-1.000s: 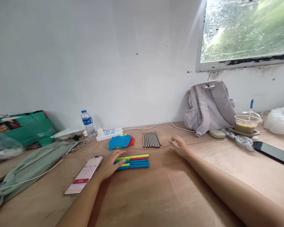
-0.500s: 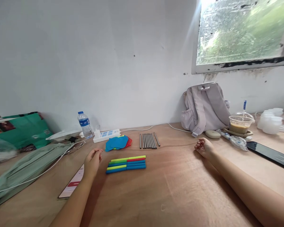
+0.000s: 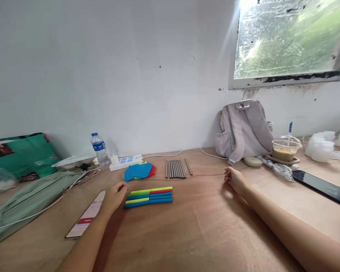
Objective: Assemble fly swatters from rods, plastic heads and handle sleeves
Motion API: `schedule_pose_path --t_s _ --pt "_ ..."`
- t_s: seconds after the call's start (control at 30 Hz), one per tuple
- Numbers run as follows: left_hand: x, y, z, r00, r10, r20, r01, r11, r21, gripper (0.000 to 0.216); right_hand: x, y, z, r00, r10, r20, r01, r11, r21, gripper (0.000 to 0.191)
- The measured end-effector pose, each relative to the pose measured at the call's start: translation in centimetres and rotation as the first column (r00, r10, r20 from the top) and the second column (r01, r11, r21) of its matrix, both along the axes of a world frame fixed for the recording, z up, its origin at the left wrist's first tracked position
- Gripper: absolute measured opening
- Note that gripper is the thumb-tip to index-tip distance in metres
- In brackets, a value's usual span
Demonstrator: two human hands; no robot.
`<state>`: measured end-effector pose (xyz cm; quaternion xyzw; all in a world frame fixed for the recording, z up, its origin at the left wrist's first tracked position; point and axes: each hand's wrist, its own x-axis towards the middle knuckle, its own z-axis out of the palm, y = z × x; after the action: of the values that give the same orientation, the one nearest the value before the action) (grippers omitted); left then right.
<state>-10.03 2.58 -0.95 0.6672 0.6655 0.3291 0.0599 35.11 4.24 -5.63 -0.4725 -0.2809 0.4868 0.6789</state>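
Observation:
My left hand (image 3: 115,196) rests on the wooden table (image 3: 204,230) with its fingers curled, just left of a stack of coloured rods (image 3: 149,196) in blue, green, yellow and red. It touches nothing that I can see. My right hand (image 3: 234,179) lies further right in a loose fist, apart from everything. A row of several grey metal rods (image 3: 176,169) lies beyond the coloured ones. A heap of blue and red flat pieces (image 3: 138,170) sits to their left.
A phone (image 3: 86,217) lies by my left forearm. At the back stand a water bottle (image 3: 99,149), a power strip (image 3: 125,162), a grey backpack (image 3: 245,131) and a drink cup (image 3: 285,149). Green cloth (image 3: 28,196) and a green bag (image 3: 22,155) lie left; a dark tablet (image 3: 323,186) lies right.
My left hand drew back off the coloured rods to the left and curled. My right hand slid to the right and closed into a loose fist.

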Motion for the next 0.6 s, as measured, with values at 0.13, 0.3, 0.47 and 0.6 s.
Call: schedule_pose_path --t_s 0.13,0.3,0.47,0.6 --pt "-0.3 0.0 0.0 0.999 -0.005 -0.035 0.005 1.0 -0.008 0.027 -1.8 -0.7 0.0 0.992 0.052 0.113 -0.055 0.998 0.022 0.022" --pt "1.4 -0.7 -0.3 0.976 -0.087 -0.2 0.122 0.978 0.167 0.027 -4.4 -1.6 0.1 0.935 0.052 0.351 -0.077 0.995 0.058 0.022" --pt "8.3 -2.8 -1.2 0.78 -0.272 -0.563 0.516 0.789 0.334 0.015 -7.2 -1.4 0.2 0.657 -0.019 0.753 -0.151 0.976 0.157 0.004" --pt "13.2 -3.7 -1.9 0.749 -0.288 -0.596 0.551 0.77 0.321 0.009 -8.7 0.3 0.7 0.054 -0.102 0.993 -0.225 0.968 0.112 0.031"
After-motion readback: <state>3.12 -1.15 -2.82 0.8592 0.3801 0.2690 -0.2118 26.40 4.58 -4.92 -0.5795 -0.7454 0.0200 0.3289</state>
